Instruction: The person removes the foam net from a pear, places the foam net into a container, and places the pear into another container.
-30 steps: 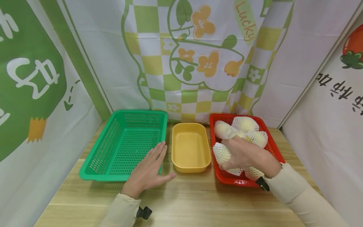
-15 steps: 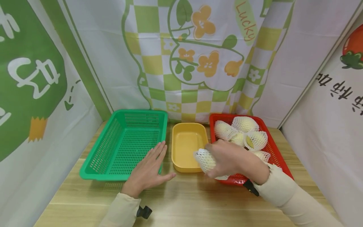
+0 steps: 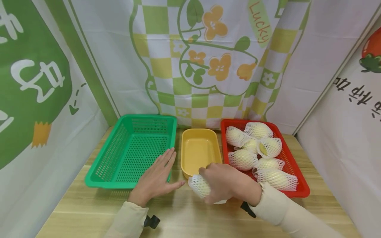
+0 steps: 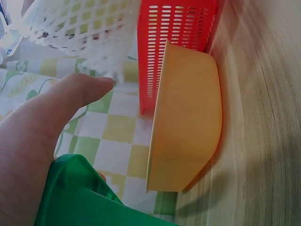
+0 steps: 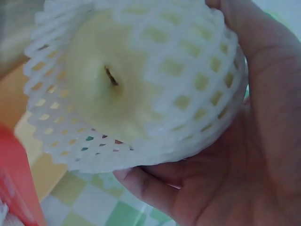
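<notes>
My right hand [image 3: 227,183] grips a pale yellow pear [image 3: 200,186] sleeved in white foam netting, in front of the yellow container. In the right wrist view the pear [image 5: 94,94] shows its short dark stem through the net's open end, with fingers and thumb curled around its sides. My left hand [image 3: 156,178] is at the near right corner of the green basket [image 3: 140,155], its fingers straight and thumb spread out. The left wrist view has that thumb [image 4: 80,92] just below the netted pear [image 4: 89,28]. No fruit lies in the green basket.
The yellow container [image 3: 199,152], with nothing in it, stands between the green basket and the red basket [image 3: 293,165]. Several netted pears [image 3: 242,159] lie in the red basket. A printed curtain [image 3: 205,99] hangs behind, over the wooden table [image 3: 184,221].
My right hand has lifted the pear out of the red basket and carried it left and toward me, to the front of the yellow container. My left hand has stayed in place.
</notes>
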Demonstrator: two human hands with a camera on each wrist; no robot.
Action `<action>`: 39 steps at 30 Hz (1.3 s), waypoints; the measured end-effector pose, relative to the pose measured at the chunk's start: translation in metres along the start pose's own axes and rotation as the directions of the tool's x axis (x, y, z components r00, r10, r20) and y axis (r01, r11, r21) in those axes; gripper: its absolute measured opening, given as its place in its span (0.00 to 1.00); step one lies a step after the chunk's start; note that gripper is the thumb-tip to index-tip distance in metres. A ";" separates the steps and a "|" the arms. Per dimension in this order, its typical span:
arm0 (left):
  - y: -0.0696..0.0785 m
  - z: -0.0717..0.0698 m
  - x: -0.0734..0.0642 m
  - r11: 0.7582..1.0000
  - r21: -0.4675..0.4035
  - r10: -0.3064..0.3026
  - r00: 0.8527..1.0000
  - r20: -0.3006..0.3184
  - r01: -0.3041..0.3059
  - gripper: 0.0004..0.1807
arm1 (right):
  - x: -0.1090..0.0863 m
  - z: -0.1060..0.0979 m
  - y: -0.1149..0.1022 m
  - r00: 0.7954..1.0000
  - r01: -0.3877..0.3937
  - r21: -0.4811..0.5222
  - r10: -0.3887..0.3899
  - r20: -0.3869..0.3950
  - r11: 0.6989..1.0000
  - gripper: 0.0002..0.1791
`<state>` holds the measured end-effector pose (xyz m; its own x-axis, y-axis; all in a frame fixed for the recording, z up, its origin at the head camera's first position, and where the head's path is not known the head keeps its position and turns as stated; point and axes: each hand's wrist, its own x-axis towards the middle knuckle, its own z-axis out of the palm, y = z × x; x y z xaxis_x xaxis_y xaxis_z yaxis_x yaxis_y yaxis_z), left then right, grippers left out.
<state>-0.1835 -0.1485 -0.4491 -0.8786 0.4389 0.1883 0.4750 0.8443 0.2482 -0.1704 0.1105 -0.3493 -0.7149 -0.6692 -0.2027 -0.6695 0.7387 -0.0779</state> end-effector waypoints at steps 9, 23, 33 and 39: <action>0.000 0.001 0.001 1.000 0.002 0.000 1.000 0.011 -0.001 0.58 | 0.013 0.030 -0.020 0.998 0.037 -0.105 -0.032 0.046 0.994 0.35; 0.000 0.000 0.000 1.000 -0.007 0.003 1.000 -0.003 -0.003 0.58 | 0.024 0.074 -0.032 0.998 0.057 -0.230 -0.054 0.021 0.971 0.38; 0.002 -0.001 -0.001 1.000 -0.009 -0.005 1.000 0.001 0.005 0.58 | 0.019 0.097 -0.018 0.991 0.110 -0.166 -0.120 -0.054 0.980 0.46; 0.001 -0.001 0.000 1.000 -0.014 0.001 1.000 -0.003 -0.001 0.57 | 0.004 0.101 -0.002 0.994 0.096 0.095 -0.091 -0.056 0.991 0.56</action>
<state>-0.1825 -0.1482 -0.4476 -0.8781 0.4386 0.1913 0.4763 0.8394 0.2618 -0.1516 0.1145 -0.4485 -0.6611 -0.7371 -0.1402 -0.7128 0.6753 -0.1897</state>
